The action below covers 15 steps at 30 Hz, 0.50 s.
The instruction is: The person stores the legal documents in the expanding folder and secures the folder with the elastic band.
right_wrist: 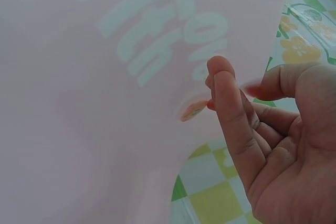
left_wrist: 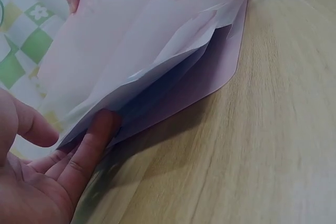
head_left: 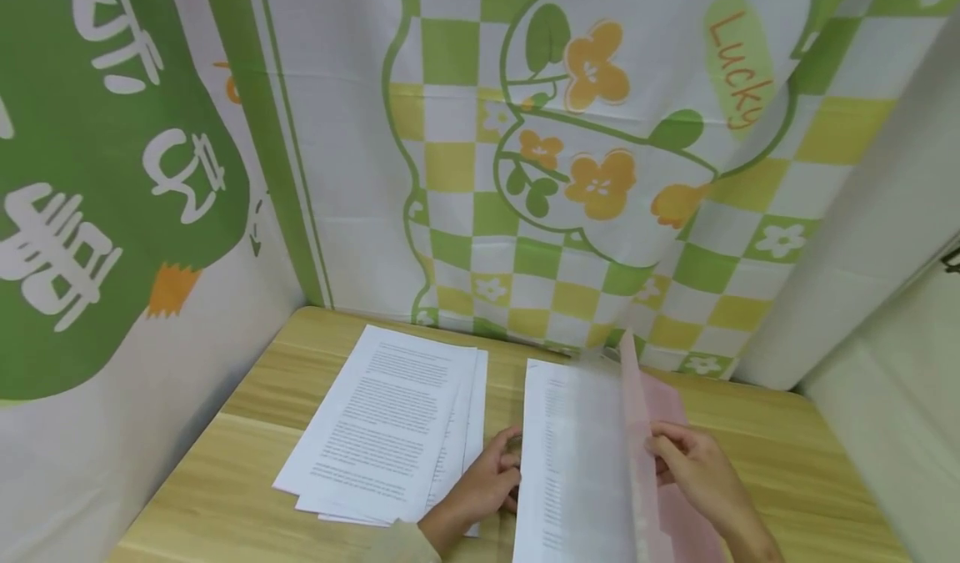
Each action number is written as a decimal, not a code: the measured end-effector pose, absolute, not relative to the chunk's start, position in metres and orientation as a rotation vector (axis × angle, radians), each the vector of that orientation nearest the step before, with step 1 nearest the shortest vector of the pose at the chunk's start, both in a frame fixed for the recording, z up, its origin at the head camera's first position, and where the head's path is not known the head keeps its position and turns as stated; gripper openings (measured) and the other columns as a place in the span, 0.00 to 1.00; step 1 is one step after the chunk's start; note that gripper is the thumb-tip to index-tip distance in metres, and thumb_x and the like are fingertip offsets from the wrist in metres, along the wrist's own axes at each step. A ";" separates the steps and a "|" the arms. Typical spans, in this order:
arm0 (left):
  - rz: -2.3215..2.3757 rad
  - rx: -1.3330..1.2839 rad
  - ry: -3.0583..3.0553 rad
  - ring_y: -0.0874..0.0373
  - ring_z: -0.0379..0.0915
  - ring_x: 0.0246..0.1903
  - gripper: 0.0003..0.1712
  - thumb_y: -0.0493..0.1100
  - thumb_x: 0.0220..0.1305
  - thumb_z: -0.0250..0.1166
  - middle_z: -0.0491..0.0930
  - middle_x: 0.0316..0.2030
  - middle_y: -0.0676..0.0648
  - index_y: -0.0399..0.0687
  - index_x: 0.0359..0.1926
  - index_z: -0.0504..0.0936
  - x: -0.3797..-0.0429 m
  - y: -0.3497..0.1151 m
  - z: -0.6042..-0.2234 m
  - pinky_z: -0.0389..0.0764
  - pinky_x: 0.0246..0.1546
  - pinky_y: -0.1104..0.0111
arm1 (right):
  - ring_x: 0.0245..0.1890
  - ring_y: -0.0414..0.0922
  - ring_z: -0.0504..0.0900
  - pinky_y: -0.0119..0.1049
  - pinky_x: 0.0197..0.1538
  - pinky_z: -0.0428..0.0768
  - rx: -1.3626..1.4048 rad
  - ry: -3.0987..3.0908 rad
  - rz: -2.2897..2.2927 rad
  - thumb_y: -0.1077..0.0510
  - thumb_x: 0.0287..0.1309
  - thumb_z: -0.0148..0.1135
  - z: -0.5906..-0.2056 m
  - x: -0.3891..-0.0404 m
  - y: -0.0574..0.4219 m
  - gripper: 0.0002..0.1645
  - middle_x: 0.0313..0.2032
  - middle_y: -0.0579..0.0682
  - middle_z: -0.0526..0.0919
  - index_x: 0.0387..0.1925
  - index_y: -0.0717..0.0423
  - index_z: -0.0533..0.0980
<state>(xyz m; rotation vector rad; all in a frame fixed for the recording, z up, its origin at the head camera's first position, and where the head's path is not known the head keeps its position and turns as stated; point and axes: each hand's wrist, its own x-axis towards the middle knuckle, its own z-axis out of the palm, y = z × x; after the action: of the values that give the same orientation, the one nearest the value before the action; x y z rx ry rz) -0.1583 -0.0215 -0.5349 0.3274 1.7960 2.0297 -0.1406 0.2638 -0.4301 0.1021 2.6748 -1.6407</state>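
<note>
A pink folder (head_left: 637,438) stands partly open on the table, its cover raised. My right hand (head_left: 705,480) pinches the cover's edge, thumb on one side and fingers on the other; pale lettering (right_wrist: 210,30) shows on the cover in the right wrist view. White printed sheets (head_left: 534,438) lie at the folder's left side, partly under a translucent leaf (head_left: 596,446). Beside their left edge is my left hand (head_left: 483,484). In the left wrist view its extended fingers (left_wrist: 86,156) touch the folder's open edge, and the thumb stands apart from them.
A loose stack of printed papers (head_left: 382,421) lies to the left on the wooden table (head_left: 247,438). Behind the table hangs a green, white and yellow checked cloth (head_left: 450,171). Another cloth with white characters (head_left: 112,171) covers the left side.
</note>
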 end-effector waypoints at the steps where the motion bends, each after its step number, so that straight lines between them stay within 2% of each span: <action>1: 2.032 0.335 1.797 0.53 0.81 0.28 0.42 0.29 0.65 0.52 0.85 0.45 0.42 0.39 0.79 0.51 -0.158 -0.020 -0.535 0.83 0.26 0.66 | 0.27 0.42 0.80 0.38 0.34 0.85 0.103 2.678 -1.642 0.65 0.69 0.58 -0.430 -0.140 0.264 0.16 0.30 0.53 0.79 0.52 0.74 0.79; 10: 1.995 0.346 1.832 0.53 0.81 0.27 0.40 0.31 0.67 0.56 0.86 0.44 0.44 0.41 0.78 0.54 -0.158 -0.008 -0.533 0.84 0.27 0.64 | 0.27 0.42 0.80 0.37 0.33 0.85 0.114 2.697 -1.654 0.65 0.69 0.58 -0.431 -0.140 0.263 0.16 0.29 0.53 0.79 0.51 0.74 0.80; 15: 2.005 0.358 1.790 0.53 0.80 0.25 0.42 0.29 0.65 0.55 0.85 0.43 0.44 0.42 0.78 0.55 -0.159 -0.002 -0.531 0.84 0.26 0.65 | 0.27 0.41 0.80 0.37 0.33 0.85 0.140 2.685 -1.663 0.65 0.68 0.57 -0.431 -0.139 0.263 0.17 0.30 0.54 0.80 0.52 0.75 0.79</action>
<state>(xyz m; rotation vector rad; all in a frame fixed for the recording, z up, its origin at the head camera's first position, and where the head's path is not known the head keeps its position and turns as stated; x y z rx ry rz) -0.1591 -0.0018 -0.5308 0.3577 1.7896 2.0054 -0.1394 0.2632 -0.4306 0.1399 2.6845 -1.6628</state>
